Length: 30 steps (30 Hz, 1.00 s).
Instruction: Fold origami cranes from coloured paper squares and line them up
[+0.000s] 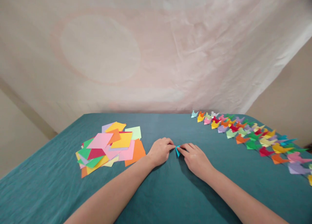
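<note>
A small folded piece of blue paper (pixel 178 151) is between my two hands, low over the middle of the table. My right hand (pixel 196 159) pinches its upper right part between thumb and fingers. From the other side, my left hand (pixel 161 151) has its thumb and fingertips closed at the paper's upper left corner. The paper narrows toward its lower end. Fingertips cover part of its top edge, so its full shape is hidden.
On the left lies a loose pile of coloured paper squares (pixel 99 141). Rows of folded paper birds (pixel 240 138) in many colours run along the right side. A teal cloth (pixel 156 198) covers the table. Behind it hangs a pale curtain (pixel 156 55).
</note>
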Each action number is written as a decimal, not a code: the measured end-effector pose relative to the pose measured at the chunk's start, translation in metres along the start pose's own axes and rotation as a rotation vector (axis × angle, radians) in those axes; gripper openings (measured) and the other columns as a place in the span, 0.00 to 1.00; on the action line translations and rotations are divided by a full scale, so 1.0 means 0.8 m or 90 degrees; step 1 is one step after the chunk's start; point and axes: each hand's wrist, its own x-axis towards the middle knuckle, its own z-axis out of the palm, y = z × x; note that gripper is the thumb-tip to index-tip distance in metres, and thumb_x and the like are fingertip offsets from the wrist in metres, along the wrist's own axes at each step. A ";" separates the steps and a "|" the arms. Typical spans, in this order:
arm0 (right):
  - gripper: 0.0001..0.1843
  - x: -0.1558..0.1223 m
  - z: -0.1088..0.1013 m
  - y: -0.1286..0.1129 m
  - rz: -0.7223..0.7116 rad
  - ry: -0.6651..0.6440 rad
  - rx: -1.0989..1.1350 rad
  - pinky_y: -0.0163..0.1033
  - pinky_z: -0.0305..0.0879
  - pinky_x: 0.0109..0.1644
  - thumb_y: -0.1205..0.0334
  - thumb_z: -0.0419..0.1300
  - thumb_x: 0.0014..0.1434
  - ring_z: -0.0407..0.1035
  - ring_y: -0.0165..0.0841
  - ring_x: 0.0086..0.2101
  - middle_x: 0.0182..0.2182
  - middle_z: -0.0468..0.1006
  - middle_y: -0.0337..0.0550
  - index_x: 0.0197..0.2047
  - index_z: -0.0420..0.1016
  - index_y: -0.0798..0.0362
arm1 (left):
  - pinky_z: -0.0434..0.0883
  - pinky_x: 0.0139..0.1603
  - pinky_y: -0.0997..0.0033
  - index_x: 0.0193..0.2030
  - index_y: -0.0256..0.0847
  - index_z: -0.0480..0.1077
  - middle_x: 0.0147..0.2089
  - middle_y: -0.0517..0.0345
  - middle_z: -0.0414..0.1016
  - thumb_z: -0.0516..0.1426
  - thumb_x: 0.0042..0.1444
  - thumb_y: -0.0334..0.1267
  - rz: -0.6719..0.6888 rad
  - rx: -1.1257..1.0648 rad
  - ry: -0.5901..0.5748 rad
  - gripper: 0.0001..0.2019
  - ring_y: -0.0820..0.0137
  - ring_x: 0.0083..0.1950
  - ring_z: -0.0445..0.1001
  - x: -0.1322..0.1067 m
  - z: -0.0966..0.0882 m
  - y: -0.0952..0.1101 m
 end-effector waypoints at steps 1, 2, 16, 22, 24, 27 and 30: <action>0.20 0.001 0.000 0.000 -0.001 -0.003 -0.004 0.40 0.59 0.47 0.74 0.53 0.56 0.62 0.37 0.43 0.42 0.72 0.47 0.51 0.70 0.53 | 0.65 0.47 0.68 0.46 0.44 0.71 0.45 0.57 0.71 0.51 0.55 0.26 -0.002 -0.007 0.002 0.16 0.68 0.46 0.67 0.000 0.000 0.000; 0.20 0.001 -0.001 0.000 -0.002 -0.008 -0.009 0.40 0.59 0.46 0.74 0.53 0.56 0.62 0.37 0.43 0.42 0.72 0.47 0.51 0.70 0.52 | 0.65 0.48 0.68 0.46 0.43 0.71 0.45 0.57 0.71 0.51 0.55 0.25 -0.003 -0.013 0.004 0.16 0.68 0.46 0.67 0.000 0.000 0.000; 0.21 0.006 -0.012 -0.008 -0.005 -0.066 -0.075 0.40 0.60 0.43 0.75 0.50 0.57 0.63 0.38 0.41 0.41 0.71 0.48 0.53 0.68 0.52 | 0.65 0.49 0.68 0.48 0.43 0.70 0.45 0.56 0.70 0.50 0.55 0.25 0.007 -0.039 0.016 0.17 0.69 0.46 0.66 0.000 0.002 -0.002; 0.21 0.005 -0.015 -0.014 -0.026 -0.066 -0.103 0.41 0.61 0.41 0.76 0.49 0.57 0.64 0.39 0.39 0.39 0.72 0.49 0.52 0.68 0.55 | 0.65 0.48 0.67 0.49 0.45 0.71 0.45 0.55 0.69 0.51 0.56 0.26 0.015 -0.043 0.005 0.17 0.68 0.46 0.66 0.000 0.003 -0.005; 0.21 0.005 -0.016 -0.015 -0.029 -0.067 -0.109 0.41 0.61 0.40 0.77 0.49 0.57 0.64 0.39 0.39 0.39 0.72 0.49 0.52 0.68 0.55 | 0.64 0.48 0.66 0.50 0.46 0.70 0.46 0.54 0.69 0.51 0.56 0.26 0.018 -0.041 0.001 0.18 0.68 0.47 0.66 0.001 0.002 -0.005; 0.20 0.005 -0.017 -0.015 -0.031 -0.071 -0.104 0.41 0.62 0.40 0.77 0.48 0.57 0.64 0.39 0.39 0.39 0.72 0.49 0.51 0.69 0.56 | 0.64 0.48 0.67 0.51 0.47 0.69 0.46 0.54 0.68 0.51 0.55 0.26 0.034 -0.031 -0.012 0.19 0.68 0.47 0.66 0.001 -0.001 -0.005; 0.20 0.004 -0.017 -0.014 -0.028 -0.071 -0.090 0.40 0.62 0.42 0.77 0.48 0.57 0.64 0.39 0.39 0.39 0.71 0.49 0.50 0.69 0.56 | 0.64 0.48 0.67 0.53 0.49 0.67 0.47 0.55 0.67 0.51 0.56 0.25 0.048 -0.008 -0.028 0.21 0.68 0.46 0.65 0.001 -0.004 -0.003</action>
